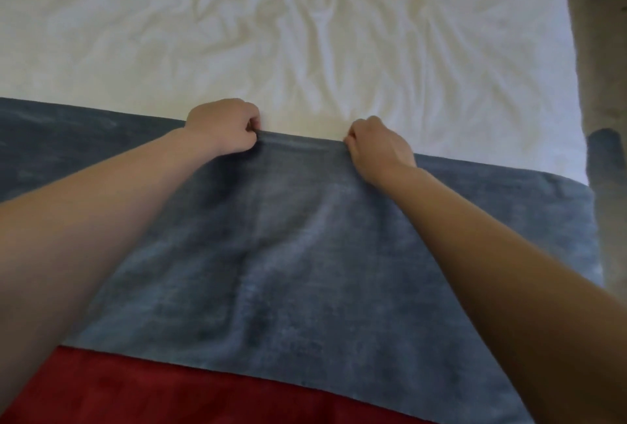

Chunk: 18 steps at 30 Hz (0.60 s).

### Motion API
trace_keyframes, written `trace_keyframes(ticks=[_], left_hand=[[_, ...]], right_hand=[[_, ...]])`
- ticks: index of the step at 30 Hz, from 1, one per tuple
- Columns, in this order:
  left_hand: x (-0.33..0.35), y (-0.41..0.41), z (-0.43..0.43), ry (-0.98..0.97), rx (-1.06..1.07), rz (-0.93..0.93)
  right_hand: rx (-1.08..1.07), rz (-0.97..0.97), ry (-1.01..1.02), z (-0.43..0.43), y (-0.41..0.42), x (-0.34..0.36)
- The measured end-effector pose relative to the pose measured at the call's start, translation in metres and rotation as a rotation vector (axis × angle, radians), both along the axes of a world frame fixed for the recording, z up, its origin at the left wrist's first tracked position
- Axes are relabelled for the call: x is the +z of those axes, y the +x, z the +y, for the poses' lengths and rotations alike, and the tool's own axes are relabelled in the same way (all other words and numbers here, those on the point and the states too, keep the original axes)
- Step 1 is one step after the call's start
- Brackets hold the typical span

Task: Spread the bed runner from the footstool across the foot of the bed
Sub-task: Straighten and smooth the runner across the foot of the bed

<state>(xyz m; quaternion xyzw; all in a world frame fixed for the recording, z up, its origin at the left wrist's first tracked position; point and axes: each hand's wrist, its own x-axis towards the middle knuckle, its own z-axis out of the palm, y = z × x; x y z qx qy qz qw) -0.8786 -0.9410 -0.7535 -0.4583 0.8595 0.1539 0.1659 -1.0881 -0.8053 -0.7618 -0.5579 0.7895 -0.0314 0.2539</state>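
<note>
Gripping the far edge of the bed runner with both hands, arms stretched forward over it. Left hand has fingers curled round the edge; right hand pinches the same edge, knuckles up, a short span of taut hem between them. Runner is blue-grey, lying flat across the near end of the bed, reaching past the left frame edge and to the mattress edge on the right. White sheet beyond is heavily creased. Red fabric shows below the runner's near edge. Floor at right.
</note>
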Motion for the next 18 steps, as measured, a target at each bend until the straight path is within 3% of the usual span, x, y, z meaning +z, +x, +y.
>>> trace_keyframes(ticks=[6, 14, 18], left_hand=[[-0.004, 0.055, -0.04, 0.01, 0.014, 0.074], [-0.013, 0.09, -0.068, -0.043, -0.222, 0.178], [-0.007, 0.153, -0.107, 0.015, -0.287, 0.106]], right_hand=[[0.041, 0.035, 0.081, -0.047, 0.057, -0.004], [-0.074, 0.194, 0.159, -0.058, 0.08, -0.005], [0.0, 0.065, 0.079, -0.083, 0.112, 0.005]])
